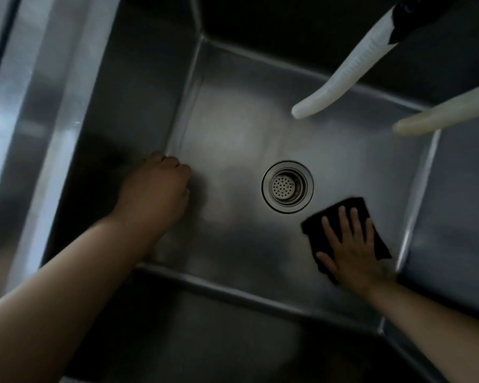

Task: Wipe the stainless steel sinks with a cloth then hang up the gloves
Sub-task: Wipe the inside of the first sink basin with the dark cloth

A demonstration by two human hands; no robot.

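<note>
Head view: right hand [353,244] presses flat, fingers spread, on dark cloth [376,236] at sink [155,78] floor near drain [287,186], wiping. Left hand [161,186] clenched, empty, knuckles at left wall, likely bracing. Two white hoses [351,70] hang above.

Dim, soft-focus wide-angle view; pale glare on the sink [233,128] floor, dark corners.
</note>
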